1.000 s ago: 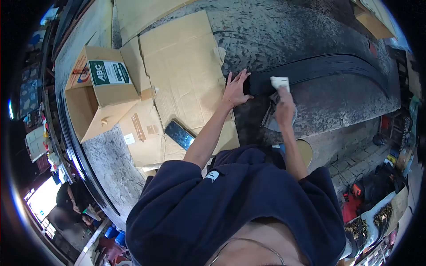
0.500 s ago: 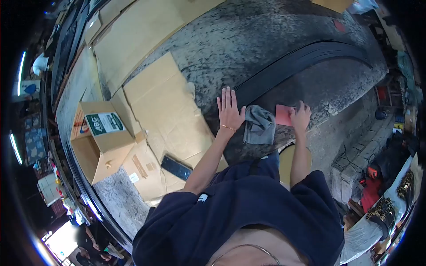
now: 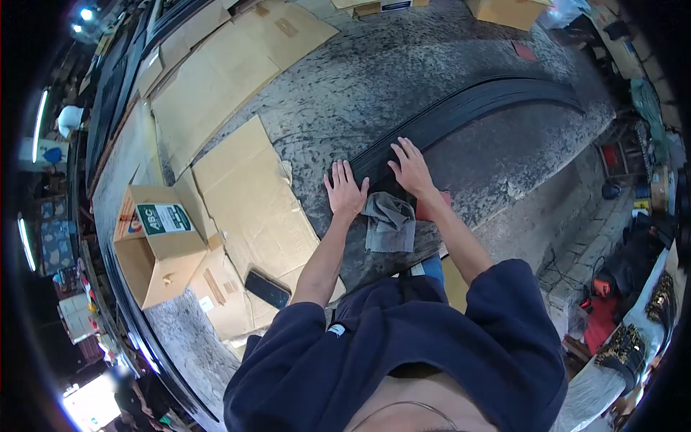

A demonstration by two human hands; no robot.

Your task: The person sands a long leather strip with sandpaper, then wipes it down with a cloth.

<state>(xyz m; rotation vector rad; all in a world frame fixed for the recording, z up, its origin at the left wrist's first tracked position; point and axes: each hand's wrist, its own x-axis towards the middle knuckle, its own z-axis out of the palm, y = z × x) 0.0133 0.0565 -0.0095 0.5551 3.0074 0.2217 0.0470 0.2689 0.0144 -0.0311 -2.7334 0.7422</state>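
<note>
A bundle of long dark strips (image 3: 475,110) curves across the worn grey table. My left hand (image 3: 347,192) lies with fingers spread at the bundle's near left end. My right hand (image 3: 412,169) rests on the strips' near edge, its fingers apart and holding nothing. Just below and between the hands is a crumpled grey cloth (image 3: 391,222). A red pad (image 3: 434,207) lies right of the cloth, partly hidden under my right wrist and forearm.
Flattened cardboard (image 3: 252,209) lies to the left, with a black phone (image 3: 267,289) on it. An open carton (image 3: 162,237) stands beyond. Another carton (image 3: 507,12) and a small red piece (image 3: 524,51) are at the far side. A person (image 3: 133,403) is at lower left.
My right hand has left the red pad and moved left and forward onto the dark strips. The view has shifted, and my left hand still lies near the strips' end.
</note>
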